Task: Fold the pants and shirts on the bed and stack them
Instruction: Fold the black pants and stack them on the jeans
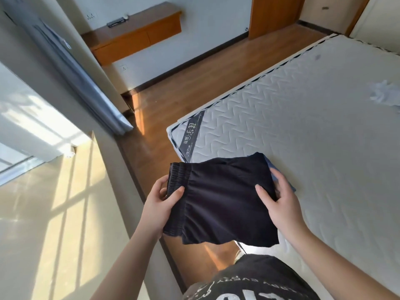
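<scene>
Both hands gripped folded dark shorts [218,198], held above the near corner of the mattress [313,131]. Left hand [161,201] pinched the elastic waistband end, thumb on top. Right hand [279,198] clamped the opposite edge, thumb on top, fingers under. Blue garment [273,169] peeked out beneath the shorts, on the mattress. White crumpled garment [384,94] lay far right, well apart.

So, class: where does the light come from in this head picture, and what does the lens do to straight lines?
Head view: sunlight casts window-bar shadows across the wall at left; the wide lens bows the mattress edge; the dark shorts show little detail.
</scene>
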The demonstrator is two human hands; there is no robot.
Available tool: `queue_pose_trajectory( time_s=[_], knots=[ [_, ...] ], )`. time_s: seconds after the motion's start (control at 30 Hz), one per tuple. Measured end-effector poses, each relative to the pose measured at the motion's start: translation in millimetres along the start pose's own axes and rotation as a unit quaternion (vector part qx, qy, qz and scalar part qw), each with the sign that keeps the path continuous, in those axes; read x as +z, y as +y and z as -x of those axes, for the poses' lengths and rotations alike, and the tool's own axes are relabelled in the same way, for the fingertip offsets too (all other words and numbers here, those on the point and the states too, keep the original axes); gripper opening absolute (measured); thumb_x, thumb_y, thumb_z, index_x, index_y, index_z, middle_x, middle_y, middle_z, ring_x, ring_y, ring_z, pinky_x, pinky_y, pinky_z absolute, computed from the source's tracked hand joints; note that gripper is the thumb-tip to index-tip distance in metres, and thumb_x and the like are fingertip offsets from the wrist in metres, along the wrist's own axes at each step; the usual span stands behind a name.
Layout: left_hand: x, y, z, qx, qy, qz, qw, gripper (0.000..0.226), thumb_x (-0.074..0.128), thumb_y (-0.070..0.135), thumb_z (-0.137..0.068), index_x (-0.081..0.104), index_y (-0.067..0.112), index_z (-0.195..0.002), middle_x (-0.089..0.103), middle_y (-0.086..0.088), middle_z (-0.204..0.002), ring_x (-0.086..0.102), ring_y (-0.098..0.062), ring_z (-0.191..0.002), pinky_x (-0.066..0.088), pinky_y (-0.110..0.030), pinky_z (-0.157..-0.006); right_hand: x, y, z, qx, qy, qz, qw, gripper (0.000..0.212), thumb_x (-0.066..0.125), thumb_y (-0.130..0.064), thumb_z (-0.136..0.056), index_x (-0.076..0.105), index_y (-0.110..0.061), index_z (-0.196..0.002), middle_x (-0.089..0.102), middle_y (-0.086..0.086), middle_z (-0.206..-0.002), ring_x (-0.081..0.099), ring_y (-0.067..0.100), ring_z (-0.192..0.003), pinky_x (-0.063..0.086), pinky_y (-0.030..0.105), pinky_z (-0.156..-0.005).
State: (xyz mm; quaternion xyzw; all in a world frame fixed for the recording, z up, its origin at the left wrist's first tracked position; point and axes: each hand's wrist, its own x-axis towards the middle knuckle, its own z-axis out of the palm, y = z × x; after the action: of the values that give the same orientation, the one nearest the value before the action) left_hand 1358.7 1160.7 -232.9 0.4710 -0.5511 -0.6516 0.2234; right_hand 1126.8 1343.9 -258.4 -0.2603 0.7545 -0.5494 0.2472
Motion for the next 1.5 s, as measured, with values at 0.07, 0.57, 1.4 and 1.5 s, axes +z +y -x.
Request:
queue_pose_trajectory(
  time_s=[0.07,0.57,1.4,1.5],
  knots=[
    [5,9,-16,0.004,0.000,-0.002,1.000,0.051,0.081,0.043,-0.074,0.059,0.039,-0.120,0.074,-0.002,-0.108,0.072,-0.024,-0.096,0.059,-0.043,-0.084,0,0,-20,0.002,-0.005,-0.003,1.000,0.049,0.069,-0.024,-0.089,0.048,-0.041,-0.130,0.065,-0.012,-0.123,0.061,-0.006,-0.108,0.044,0.005,-0.086],
    [-35,47,-154,-0.025,-0.040,-0.011,0.999,0.041,0.080,0.040,-0.079,0.061,0.042,-0.115,0.074,0.002,-0.106,0.073,-0.024,-0.094,0.058,-0.049,-0.087,73,-15,-121,-0.005,0.031,0.031,0.999,0.047,0.064,-0.047,-0.086,0.043,-0.057,-0.127,0.061,-0.027,-0.121,0.060,-0.002,-0.112,0.049,0.027,-0.092],
    [41,134,-350,0.049,-0.437,-0.264,0.859,0.044,0.067,0.042,-0.089,0.051,0.043,-0.130,0.068,0.004,-0.114,0.069,-0.016,-0.097,0.057,-0.041,-0.090,160,-61,-95,0.175,0.407,0.005,0.897,0.042,0.060,-0.040,-0.093,0.043,-0.048,-0.131,0.064,-0.012,-0.118,0.064,0.009,-0.104,0.053,0.031,-0.090],
    [75,135,-350,0.074,-0.476,-0.296,0.825,0.044,0.064,0.044,-0.091,0.048,0.043,-0.132,0.065,0.005,-0.119,0.065,-0.014,-0.101,0.055,-0.034,-0.088,150,-54,-89,0.190,0.453,-0.014,0.871,0.042,0.061,-0.042,-0.093,0.043,-0.049,-0.130,0.066,-0.008,-0.115,0.065,0.007,-0.099,0.054,0.029,-0.084]
  ],
)
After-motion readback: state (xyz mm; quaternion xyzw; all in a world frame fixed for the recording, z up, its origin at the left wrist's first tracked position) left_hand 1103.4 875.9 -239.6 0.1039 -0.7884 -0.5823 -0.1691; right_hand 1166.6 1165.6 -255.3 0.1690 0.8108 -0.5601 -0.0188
